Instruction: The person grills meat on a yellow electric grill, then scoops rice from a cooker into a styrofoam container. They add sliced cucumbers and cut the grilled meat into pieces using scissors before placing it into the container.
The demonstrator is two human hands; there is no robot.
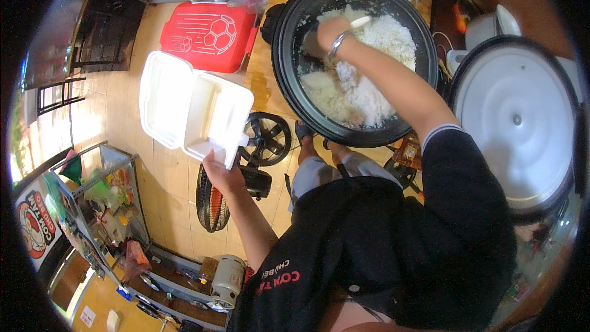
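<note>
My left hand point(223, 173) holds a white foam takeaway box point(209, 117) by its near edge, thumb inside the rim. The hinged lid lies open to the left, and no food shows inside the box. Inside a large black rice cooker point(286, 74), my right hand point(333, 34) is closed around a utensil with a white handle point(361, 21). Its working end is hidden by the hand and arm. Loose white rice point(389, 39) lies to the right and below that hand, and some sticks to the pot's wall.
Right of the cooker leans a big round lid point(488, 115), its inner face showing. A red football-patterned box point(207, 37) sits left of the wooden table point(262, 85). Below are a black fan point(214, 200), a gas cylinder point(229, 279) and a metal shelf point(106, 168).
</note>
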